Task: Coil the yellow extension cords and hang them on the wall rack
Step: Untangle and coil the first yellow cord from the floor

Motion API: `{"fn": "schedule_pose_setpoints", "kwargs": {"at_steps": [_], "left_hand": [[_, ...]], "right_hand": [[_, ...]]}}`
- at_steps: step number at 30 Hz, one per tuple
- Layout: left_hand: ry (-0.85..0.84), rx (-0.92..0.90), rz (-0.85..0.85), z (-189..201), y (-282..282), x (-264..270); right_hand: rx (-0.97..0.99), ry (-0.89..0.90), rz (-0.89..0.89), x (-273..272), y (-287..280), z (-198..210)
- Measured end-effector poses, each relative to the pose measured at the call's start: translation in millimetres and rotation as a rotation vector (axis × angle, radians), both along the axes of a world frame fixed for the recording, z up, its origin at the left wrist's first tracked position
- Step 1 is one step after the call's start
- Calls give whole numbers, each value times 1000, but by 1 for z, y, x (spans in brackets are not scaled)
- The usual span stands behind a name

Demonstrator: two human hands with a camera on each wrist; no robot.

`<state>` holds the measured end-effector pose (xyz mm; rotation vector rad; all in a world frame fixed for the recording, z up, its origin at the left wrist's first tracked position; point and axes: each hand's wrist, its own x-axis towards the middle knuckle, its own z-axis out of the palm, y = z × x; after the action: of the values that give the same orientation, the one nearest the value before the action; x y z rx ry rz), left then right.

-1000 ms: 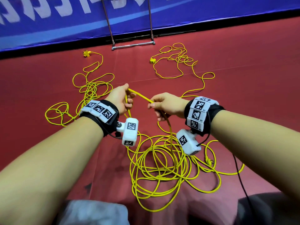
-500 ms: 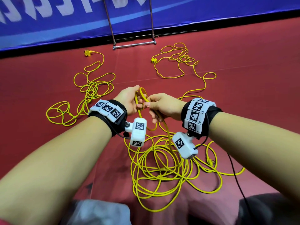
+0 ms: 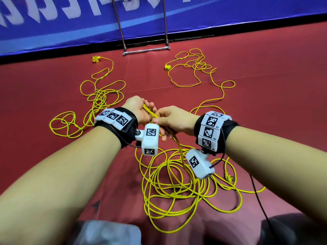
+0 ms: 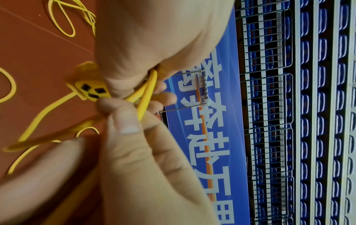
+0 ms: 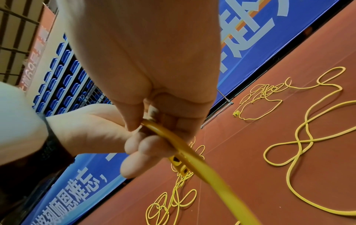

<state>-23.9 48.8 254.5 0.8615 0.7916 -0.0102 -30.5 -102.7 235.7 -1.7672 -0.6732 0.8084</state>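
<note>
My two hands meet at chest height over the red floor. The left hand [image 3: 147,110] grips gathered turns of a yellow extension cord [image 3: 150,113] near its socket end [image 4: 90,89]. The right hand [image 3: 160,122] pinches the same cord [image 5: 192,158] right beside the left fingers [image 4: 133,85]. From there the cord drops into a loose pile [image 3: 177,184] on the floor below. A second yellow cord [image 3: 99,96] lies tangled to the left, a third [image 3: 194,68] at the far right. The metal rack [image 3: 145,50] stands against the blue wall banner.
A blue banner [image 3: 230,13] runs along the far edge of the floor. A black cable [image 3: 260,200] trails from my right wrist. Grey cloth [image 3: 109,232] and a dark shape [image 3: 292,228] lie at the bottom edge. Wire panels [image 4: 269,106] rise behind the banner.
The hands were apart with a length of cord stretched between them. The right hand has carried its section over to the left hand, and both now sit close together.
</note>
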Motion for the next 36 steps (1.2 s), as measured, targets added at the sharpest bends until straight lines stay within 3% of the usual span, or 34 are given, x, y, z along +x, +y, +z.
{"fn": "schedule_pose_setpoints", "kwargs": {"at_steps": [6,10,19,24,29,31,33,36], "left_hand": [[2,16,64,0,19,-5],[-38,62,138,6,33,-6],[-112,148,140,17,47,-15],[-94,243,25,18,46,-13],[-103,315,-164,18,33,-12],[-109,295,-246,17,30,-11],[-100,314,-319,15,26,-10],[-77,391,-380,14,18,-9]], "right_hand": [[-128,30,100,4,-5,-8],[-331,-81,163,19,-23,-31],[-793,-368,95,50,-80,-65],[-893,-326,23,56,-96,-76],[-1010,-552,-165,61,-87,-59],[-971,-541,-250,63,-79,-53],[-846,-417,-355,63,-72,-46],[-484,-164,-446,66,-63,-37]]}}
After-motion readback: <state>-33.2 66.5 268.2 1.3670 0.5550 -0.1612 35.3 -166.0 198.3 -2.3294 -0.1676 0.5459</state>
